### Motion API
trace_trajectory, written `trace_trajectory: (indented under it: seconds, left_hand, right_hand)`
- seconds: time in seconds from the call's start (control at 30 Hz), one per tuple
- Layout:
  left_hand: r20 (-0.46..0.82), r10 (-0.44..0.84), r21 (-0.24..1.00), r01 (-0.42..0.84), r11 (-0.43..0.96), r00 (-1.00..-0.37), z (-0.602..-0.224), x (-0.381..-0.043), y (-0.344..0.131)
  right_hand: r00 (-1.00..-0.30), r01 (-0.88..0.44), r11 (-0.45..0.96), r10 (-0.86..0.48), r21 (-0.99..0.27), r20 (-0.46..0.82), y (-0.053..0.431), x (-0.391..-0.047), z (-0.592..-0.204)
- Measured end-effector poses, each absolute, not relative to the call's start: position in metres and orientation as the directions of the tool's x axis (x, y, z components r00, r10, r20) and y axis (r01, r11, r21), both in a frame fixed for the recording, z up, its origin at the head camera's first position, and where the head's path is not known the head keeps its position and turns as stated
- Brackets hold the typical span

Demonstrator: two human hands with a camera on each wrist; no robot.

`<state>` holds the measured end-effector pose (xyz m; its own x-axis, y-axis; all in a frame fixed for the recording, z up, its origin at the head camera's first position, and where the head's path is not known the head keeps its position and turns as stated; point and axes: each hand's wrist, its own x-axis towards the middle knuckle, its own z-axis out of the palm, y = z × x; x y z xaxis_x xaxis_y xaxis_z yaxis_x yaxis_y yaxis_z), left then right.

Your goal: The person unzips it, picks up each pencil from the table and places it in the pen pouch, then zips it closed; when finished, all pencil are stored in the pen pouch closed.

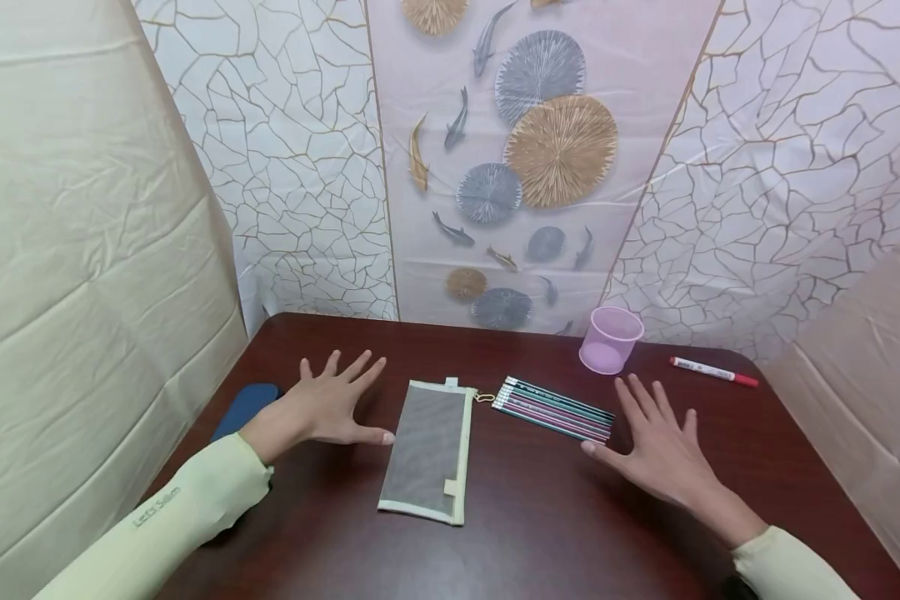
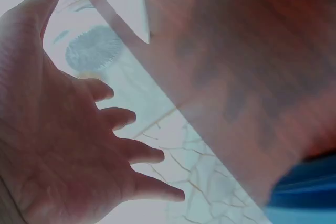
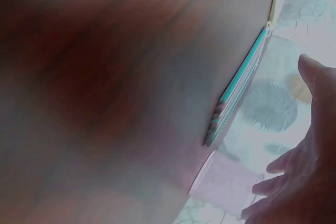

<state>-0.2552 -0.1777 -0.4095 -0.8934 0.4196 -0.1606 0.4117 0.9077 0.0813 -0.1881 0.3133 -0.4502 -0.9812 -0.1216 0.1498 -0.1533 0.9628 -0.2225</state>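
Note:
My left hand (image 1: 332, 407) is held over the table with its fingers spread, the thumb tip close to the left edge of a mesh zipper pouch (image 1: 427, 450) with pale trim. The left wrist view shows that palm (image 2: 63, 145) with nothing in it. On the other side, my right hand (image 1: 663, 450) is spread too, near the right ends of a row of pencils (image 1: 553, 408). These pencils, green and pink, lie side by side right of the pouch. In the right wrist view the pencils (image 3: 239, 87) lie beyond the spread fingers.
A pink mesh pencil cup (image 1: 611, 342) stands at the back right. Farther right lies a white marker (image 1: 712, 371) with a red cap. A dark blue object (image 1: 246, 408), partly hidden by the left arm, lies at the left. Patterned curtains (image 1: 307, 167) hang behind the table.

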Motion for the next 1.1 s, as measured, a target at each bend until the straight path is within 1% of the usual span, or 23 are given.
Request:
trace_trajectory:
  seconds: [0.13,0.33,0.47,0.57,0.73,0.83,0.97,1.1]
  left_hand:
    - [-0.16,0.476,0.093,0.467,0.879,-0.865,-0.403,-0.266,-0.16]
    - [-0.165,0.58,0.139,0.564,0.814,-0.797,-0.397,-0.289,-0.128]
    - [-0.171,0.62,0.161,0.6,0.784,-0.765,-0.403,-0.308,-0.105]
    - [-0.181,0.651,0.178,0.626,0.759,-0.738,-0.41,-0.321,-0.089]
    - [-0.177,0.708,0.227,0.671,0.706,-0.684,-0.419,-0.342,-0.063]
    - [-0.165,0.728,0.246,0.687,0.684,-0.665,-0.424,-0.353,-0.05]
    - [-0.161,0.733,0.276,0.682,0.677,-0.661,-0.429,-0.363,-0.041]
    - [-0.173,0.717,0.32,0.65,0.689,-0.675,-0.434,-0.37,-0.038]
  right_hand:
    - [-0.957,-0.245,0.934,-0.19,-0.262,0.217,0.296,-0.201,-0.449]
    - [-0.91,-0.38,0.872,-0.293,-0.309,0.295,0.266,-0.223,-0.451]
    - [-0.875,-0.45,0.834,-0.342,-0.318,0.343,0.244,-0.236,-0.452]
    - [-0.863,-0.474,0.817,-0.356,-0.328,0.358,0.228,-0.245,-0.452]
    - [-0.876,-0.459,0.811,-0.347,-0.363,0.334,0.203,-0.258,-0.454]
    - [-0.891,-0.435,0.815,-0.328,-0.383,0.314,0.188,-0.265,-0.455]
    - [-0.911,-0.395,0.831,-0.298,-0.393,0.286,0.171,-0.274,-0.458]
    - [-0.934,-0.341,0.854,-0.259,-0.393,0.247,0.16,-0.279,-0.462]
